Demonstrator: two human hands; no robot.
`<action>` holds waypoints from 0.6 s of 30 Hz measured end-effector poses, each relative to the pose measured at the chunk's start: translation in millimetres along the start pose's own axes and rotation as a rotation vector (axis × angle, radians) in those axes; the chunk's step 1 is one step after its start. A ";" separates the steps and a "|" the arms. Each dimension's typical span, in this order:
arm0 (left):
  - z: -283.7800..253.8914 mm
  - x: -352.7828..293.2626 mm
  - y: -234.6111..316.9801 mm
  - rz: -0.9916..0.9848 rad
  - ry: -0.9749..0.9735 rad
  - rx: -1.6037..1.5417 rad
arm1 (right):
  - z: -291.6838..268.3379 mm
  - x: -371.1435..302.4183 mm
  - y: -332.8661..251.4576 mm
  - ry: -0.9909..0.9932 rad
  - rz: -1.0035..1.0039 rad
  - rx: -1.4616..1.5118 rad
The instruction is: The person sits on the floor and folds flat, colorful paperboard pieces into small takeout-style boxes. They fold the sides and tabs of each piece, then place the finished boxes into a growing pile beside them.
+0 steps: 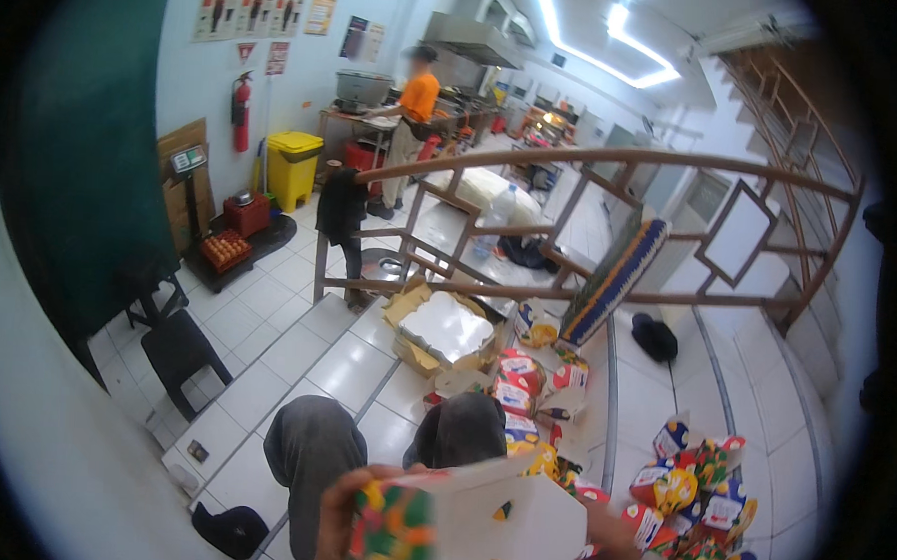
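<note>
Low in front of me is a paper food carton [503,518], colourfully printed outside and white inside, with two small slots in its white panel. My left hand [336,520] grips its left side, where the red, green and yellow pattern shows. At its right edge, my right hand [612,549] is closed on the carton, though its fingers are blurred and partly hidden. Beyond my knees sits an open cardboard box [405,350] with a stack of flat white carton blanks [448,326] inside. Several folded cartons [519,383] lie beside it, and another heap of folded cartons [699,496] is to the right.
A brown metal railing [528,294] runs across the stepped tile floor [339,370]. Dark caps or shoes [229,531] lie at lower left, and a black cap [654,336] at right. A black chair [180,353] stands left. Farther off, a person in orange [418,97] works at a counter.
</note>
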State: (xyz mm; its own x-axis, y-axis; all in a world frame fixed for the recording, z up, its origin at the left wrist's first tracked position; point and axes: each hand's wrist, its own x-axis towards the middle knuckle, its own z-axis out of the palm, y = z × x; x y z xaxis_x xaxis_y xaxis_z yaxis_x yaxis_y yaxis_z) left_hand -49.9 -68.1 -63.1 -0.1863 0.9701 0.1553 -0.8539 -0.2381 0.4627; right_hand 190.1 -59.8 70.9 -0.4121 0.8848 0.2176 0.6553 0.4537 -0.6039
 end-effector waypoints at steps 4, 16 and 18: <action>17.6 -9.8 -10.8 0.181 -0.309 0.297 | -53.9 -3.4 -39.6 0.273 -0.344 0.077; 26.9 -43.6 18.6 0.308 -0.419 0.908 | 45.0 40.6 -38.5 -0.599 -0.256 -0.305; 31.0 -33.8 39.4 0.220 -0.378 1.149 | 53.3 38.8 -29.5 -0.602 -0.221 -0.332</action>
State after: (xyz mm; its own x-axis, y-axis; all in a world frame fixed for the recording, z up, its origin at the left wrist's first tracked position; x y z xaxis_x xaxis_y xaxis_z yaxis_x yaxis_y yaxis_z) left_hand -62.2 -111.8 -23.1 0.0436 0.8754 0.4814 0.1379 -0.4826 0.8649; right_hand 121.1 -44.5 56.4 -0.7721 0.5997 -0.2105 0.6345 0.7086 -0.3087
